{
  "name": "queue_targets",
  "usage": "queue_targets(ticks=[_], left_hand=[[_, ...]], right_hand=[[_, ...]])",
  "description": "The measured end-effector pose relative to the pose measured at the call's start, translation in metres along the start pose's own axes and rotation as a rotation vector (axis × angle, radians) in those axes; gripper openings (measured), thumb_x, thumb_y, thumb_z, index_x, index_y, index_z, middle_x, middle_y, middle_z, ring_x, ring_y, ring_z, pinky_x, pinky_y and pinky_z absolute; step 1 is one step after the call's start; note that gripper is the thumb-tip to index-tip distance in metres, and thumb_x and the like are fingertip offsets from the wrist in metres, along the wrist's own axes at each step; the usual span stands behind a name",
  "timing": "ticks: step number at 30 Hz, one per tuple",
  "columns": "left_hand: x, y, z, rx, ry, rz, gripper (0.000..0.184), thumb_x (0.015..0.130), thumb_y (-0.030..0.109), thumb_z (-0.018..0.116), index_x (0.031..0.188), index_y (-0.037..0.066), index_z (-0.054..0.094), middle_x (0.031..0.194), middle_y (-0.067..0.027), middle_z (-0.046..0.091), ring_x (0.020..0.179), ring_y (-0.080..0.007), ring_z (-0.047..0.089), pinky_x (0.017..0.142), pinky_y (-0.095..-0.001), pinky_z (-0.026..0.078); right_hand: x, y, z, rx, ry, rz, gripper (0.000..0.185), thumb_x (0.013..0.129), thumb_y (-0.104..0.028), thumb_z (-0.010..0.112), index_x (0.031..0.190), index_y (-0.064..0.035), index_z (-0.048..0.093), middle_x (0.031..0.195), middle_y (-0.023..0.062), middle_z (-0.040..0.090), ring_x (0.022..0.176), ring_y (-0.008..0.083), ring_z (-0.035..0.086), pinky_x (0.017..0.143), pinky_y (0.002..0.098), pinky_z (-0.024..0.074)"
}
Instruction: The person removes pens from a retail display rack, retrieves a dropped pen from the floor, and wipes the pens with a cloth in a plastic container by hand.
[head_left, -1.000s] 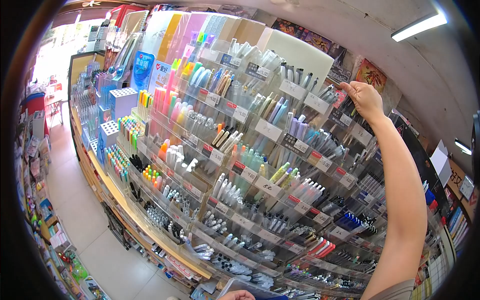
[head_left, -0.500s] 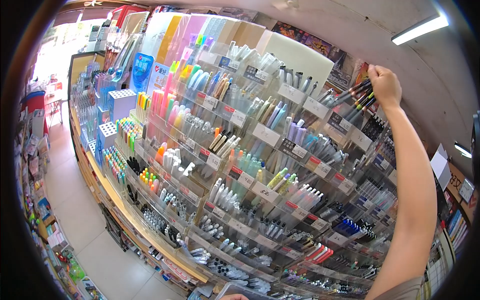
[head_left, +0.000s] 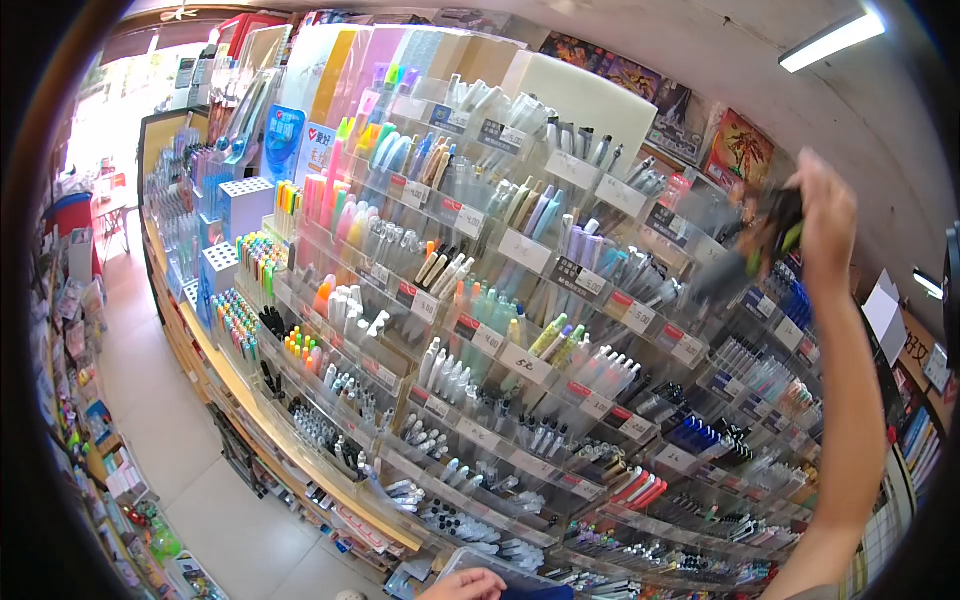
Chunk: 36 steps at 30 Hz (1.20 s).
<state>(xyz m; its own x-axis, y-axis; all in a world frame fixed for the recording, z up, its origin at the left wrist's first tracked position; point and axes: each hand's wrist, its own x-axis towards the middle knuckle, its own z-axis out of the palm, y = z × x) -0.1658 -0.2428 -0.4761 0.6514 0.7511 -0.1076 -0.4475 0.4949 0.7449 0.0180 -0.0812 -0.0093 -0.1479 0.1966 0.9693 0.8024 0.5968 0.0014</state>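
Note:
My right hand [head_left: 825, 205] is raised at the upper right, closed around a bunch of dark pens [head_left: 775, 230], some with yellow-green parts. Motion smears the pens, which point down and left over the upper tiers of a clear acrylic pen rack [head_left: 520, 360]. At the bottom edge, my left hand [head_left: 465, 585] shows only in part. Its fingers are curled together at the near side of a clear plastic box [head_left: 500, 562], and a dark blue patch shows beside it. The box's lower part is out of view.
Tiered slots hold many pens and markers with price tags [head_left: 525, 362]. White boxes with holes [head_left: 247, 205] and a blue sign [head_left: 285, 135] stand on the left. A tiled aisle [head_left: 200, 480] runs beside low shelves [head_left: 100, 450]. Posters [head_left: 735, 145] hang behind the rack.
My right hand has moved right and down with the pens, away from the top-right slots. More of my left hand and the clear box has come into view at the bottom.

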Motion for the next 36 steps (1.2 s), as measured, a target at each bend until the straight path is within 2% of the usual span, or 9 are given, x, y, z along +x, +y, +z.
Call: queue_targets(ticks=[2, 8, 13, 14, 15, 17, 22, 27, 36], left_hand=[[0.000, -0.001, 0.002, -0.196, -0.017, 0.032, 0.041, 0.088, 0.043, 0.040, 0.102, 0.005, 0.050, 0.087, -0.0082, 0.056, 0.079, -0.0158, 0.055, 0.068, -0.0276, 0.044], [-0.011, 0.015, 0.020, -0.359, -0.216, 0.088, 0.058, 0.084, 0.056, 0.037, 0.112, 0.006, 0.047, 0.101, -0.0081, 0.055, 0.096, -0.0159, 0.052, 0.082, -0.0286, 0.042], [-0.016, 0.002, 0.033, 0.104, -0.188, 0.008, 0.032, 0.082, 0.030, 0.057, 0.101, 0.005, 0.052, 0.087, 0.0022, 0.055, 0.067, -0.0049, 0.047, 0.054, -0.0213, 0.036], [-0.014, -0.001, 0.033, 0.129, -0.167, -0.006, 0.027, 0.081, 0.028, 0.058, 0.095, 0.005, 0.053, 0.083, 0.0019, 0.056, 0.064, -0.0047, 0.047, 0.051, -0.0211, 0.035], [-0.014, -0.002, 0.033, 0.153, -0.147, -0.024, 0.022, 0.081, 0.026, 0.059, 0.089, 0.005, 0.055, 0.079, 0.0016, 0.057, 0.061, -0.0046, 0.046, 0.049, -0.0209, 0.033], [-0.017, 0.018, 0.037, 0.252, -0.187, -0.135, 0.015, 0.079, 0.021, 0.060, 0.077, 0.006, 0.057, 0.066, 0.0015, 0.056, 0.056, -0.0057, 0.047, 0.048, -0.0218, 0.035], [0.001, -0.016, 0.008, 0.253, -0.199, -0.178, 0.017, 0.084, 0.017, 0.056, 0.089, 0.002, 0.049, 0.075, -0.0037, 0.054, 0.067, -0.0102, 0.054, 0.064, -0.0234, 0.043], [0.002, -0.017, 0.005, -0.029, 0.024, -0.081, 0.015, 0.082, 0.016, 0.057, 0.083, 0.002, 0.052, 0.073, -0.0045, 0.054, 0.068, -0.0130, 0.056, 0.064, -0.0242, 0.044], [0.003, -0.017, 0.003, -0.118, 0.090, -0.115, 0.013, 0.083, 0.014, 0.056, 0.086, 0.002, 0.052, 0.075, -0.0055, 0.055, 0.070, -0.0152, 0.057, 0.066, -0.0262, 0.045]], right_hand=[[-0.071, -0.017, 0.003, 0.124, -0.233, -0.201, 0.028, 0.083, -0.016, 0.046, 0.059, -0.0023, 0.052, 0.052, 0.0033, 0.043, 0.047, 0.0122, 0.040, 0.046, 0.0289, 0.0317], [-0.309, -0.078, 0.001, 0.564, -1.039, 0.271, 0.030, 0.081, -0.024, 0.056, 0.059, -0.0051, 0.049, 0.053, 0.0094, 0.046, 0.043, 0.0236, 0.044, 0.040, 0.0308, 0.0368], [-0.375, -0.111, 0.001, 0.559, -0.840, 0.422, 0.028, 0.081, -0.017, 0.056, 0.057, -0.0032, 0.049, 0.053, 0.0101, 0.048, 0.044, 0.0243, 0.047, 0.041, 0.0315, 0.0347], [-0.394, -0.098, -0.004, 0.407, -0.981, 0.227, 0.019, 0.079, -0.013, 0.056, 0.097, -0.0040, 0.053, 0.077, 0.0093, 0.058, 0.060, 0.0224, 0.056, 0.055, 0.0285, 0.0458], [-0.402, -0.095, -0.006, 0.412, -0.927, 0.290, 0.013, 0.080, -0.016, 0.055, 0.084, -0.0044, 0.052, 0.070, 0.0095, 0.055, 0.057, 0.0244, 0.055, 0.051, 0.0308, 0.0434], [-0.403, -0.096, -0.010, 0.415, -0.819, 0.420, 0.029, 0.081, -0.022, 0.055, 0.058, -0.0051, 0.049, 0.057, 0.0099, 0.050, 0.051, 0.0285, 0.051, 0.043, 0.0354, 0.0385], [-0.416, -0.086, -0.041, 0.535, -0.716, 0.802, 0.016, 0.080, -0.016, 0.057, 0.087, -0.0018, 0.055, 0.082, 0.0137, 0.058, 0.064, 0.0302, 0.057, 0.056, 0.0326, 0.0444], [-0.424, -0.080, -0.089, 0.055, -1.124, 0.171, 0.035, 0.070, -0.028, 0.064, 0.096, -0.0057, 0.057, 0.101, 0.0157, 0.050, 0.097, 0.0342, 0.046, 0.081, 0.0410, 0.0390], [-0.434, -0.084, -0.092, 0.075, -1.070, 0.309, 0.012, 0.069, -0.013, 0.062, 0.077, -0.0036, 0.060, 0.098, 0.0167, 0.052, 0.090, 0.0334, 0.049, 0.076, 0.0409, 0.0404]])
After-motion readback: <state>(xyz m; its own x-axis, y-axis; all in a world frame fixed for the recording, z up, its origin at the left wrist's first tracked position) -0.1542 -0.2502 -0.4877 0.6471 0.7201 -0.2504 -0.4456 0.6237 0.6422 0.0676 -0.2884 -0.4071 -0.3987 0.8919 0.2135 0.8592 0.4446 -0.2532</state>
